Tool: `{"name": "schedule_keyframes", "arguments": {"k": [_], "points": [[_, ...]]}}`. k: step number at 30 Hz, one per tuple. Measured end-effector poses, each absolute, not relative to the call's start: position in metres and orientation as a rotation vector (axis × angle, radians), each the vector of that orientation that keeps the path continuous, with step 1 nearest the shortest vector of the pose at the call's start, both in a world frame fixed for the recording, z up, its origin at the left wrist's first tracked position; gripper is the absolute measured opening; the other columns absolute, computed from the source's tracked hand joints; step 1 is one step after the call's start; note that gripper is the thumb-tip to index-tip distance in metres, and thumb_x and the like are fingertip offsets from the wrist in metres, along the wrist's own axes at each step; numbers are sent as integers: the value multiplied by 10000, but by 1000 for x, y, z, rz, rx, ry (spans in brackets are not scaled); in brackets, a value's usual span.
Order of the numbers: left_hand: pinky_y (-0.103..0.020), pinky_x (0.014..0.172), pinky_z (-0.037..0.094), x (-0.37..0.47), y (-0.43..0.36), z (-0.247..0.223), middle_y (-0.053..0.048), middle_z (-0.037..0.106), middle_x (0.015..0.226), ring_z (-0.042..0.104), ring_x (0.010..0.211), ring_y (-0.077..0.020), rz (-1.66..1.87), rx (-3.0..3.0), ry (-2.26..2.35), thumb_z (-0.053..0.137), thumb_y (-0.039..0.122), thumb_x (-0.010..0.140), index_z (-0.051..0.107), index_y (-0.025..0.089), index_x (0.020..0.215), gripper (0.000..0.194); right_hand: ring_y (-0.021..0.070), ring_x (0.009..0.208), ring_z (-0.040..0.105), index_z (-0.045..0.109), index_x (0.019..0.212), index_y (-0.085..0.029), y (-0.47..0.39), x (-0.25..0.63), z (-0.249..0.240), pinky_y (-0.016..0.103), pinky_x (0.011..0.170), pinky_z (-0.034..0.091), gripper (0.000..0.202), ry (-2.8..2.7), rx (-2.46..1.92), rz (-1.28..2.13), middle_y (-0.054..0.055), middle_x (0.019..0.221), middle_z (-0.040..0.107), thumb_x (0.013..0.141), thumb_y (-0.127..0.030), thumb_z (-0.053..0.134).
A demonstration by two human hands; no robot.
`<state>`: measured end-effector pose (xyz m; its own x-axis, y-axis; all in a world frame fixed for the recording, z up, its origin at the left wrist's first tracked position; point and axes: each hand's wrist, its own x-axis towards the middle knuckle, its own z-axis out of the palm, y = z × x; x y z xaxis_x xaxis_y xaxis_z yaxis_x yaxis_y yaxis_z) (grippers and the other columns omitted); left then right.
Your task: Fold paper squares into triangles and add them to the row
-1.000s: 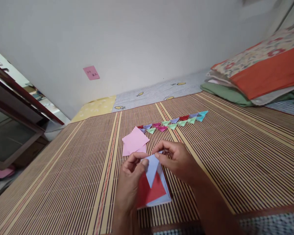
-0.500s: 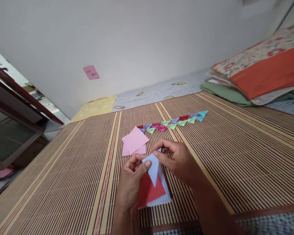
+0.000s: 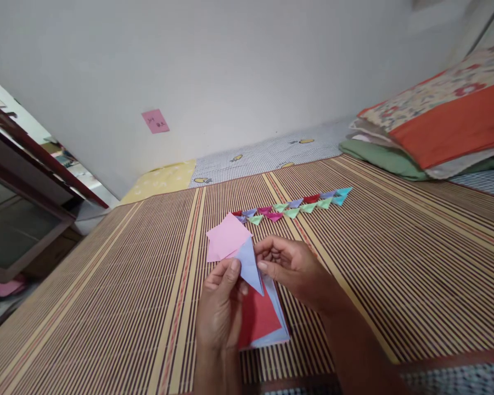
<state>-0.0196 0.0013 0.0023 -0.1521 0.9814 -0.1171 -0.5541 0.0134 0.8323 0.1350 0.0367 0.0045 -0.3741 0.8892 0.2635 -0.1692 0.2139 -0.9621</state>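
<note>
A folded light-blue paper (image 3: 249, 266) is pinched between the thumb and fingers of my left hand (image 3: 222, 293). My right hand (image 3: 292, 269) is at the paper's right edge, its thumb and index finger close together; whether they grip the edge is hard to make out. Beneath the hands lies a stack of paper with a red sheet (image 3: 261, 318) on top and light-blue sheets showing at its right side. Pink square sheets (image 3: 227, 236) lie overlapped just beyond my left hand. Farther off, small folded triangles (image 3: 291, 213) in several colours form two rows.
A striped bamboo mat (image 3: 148, 285) covers the surface. Folded bedding (image 3: 444, 120) is piled at the back right. Yellow cloth (image 3: 160, 178) and checked cloth (image 3: 263, 151) run along the wall, which bears a pink note (image 3: 155, 121).
The folded blue paper has turned and shifted slightly left in my left hand. My right fingers have moved from its top corner to its right edge.
</note>
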Motion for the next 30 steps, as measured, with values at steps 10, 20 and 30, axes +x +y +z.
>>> {"name": "schedule_keyframes", "arguments": {"k": [10,20,30], "points": [[-183,541,405,-10,1,2,8,610,633,486,557,-75,1516,717,931,874,387,722,748,123,794,301,114,630,530,618,789,-184,25,120,22,237,595,419,167,-1604,-826,963,-34,702,587,831,-37,550],[-271,730,546,-3,-3,11,-57,720,851,644,739,-142,1414,469,764,868,304,732,751,120,836,241,167,884,620,716,1026,-163,32,117,6,295,781,490,319,-1815,-674,508,47,919,620,881,8,489],[-243,811,564,0,-8,17,-54,721,896,665,841,-136,1469,308,632,758,132,812,744,128,860,51,229,860,601,706,923,-147,30,107,6,383,771,410,220,-1893,-793,146,66,858,673,888,-28,524]]}}
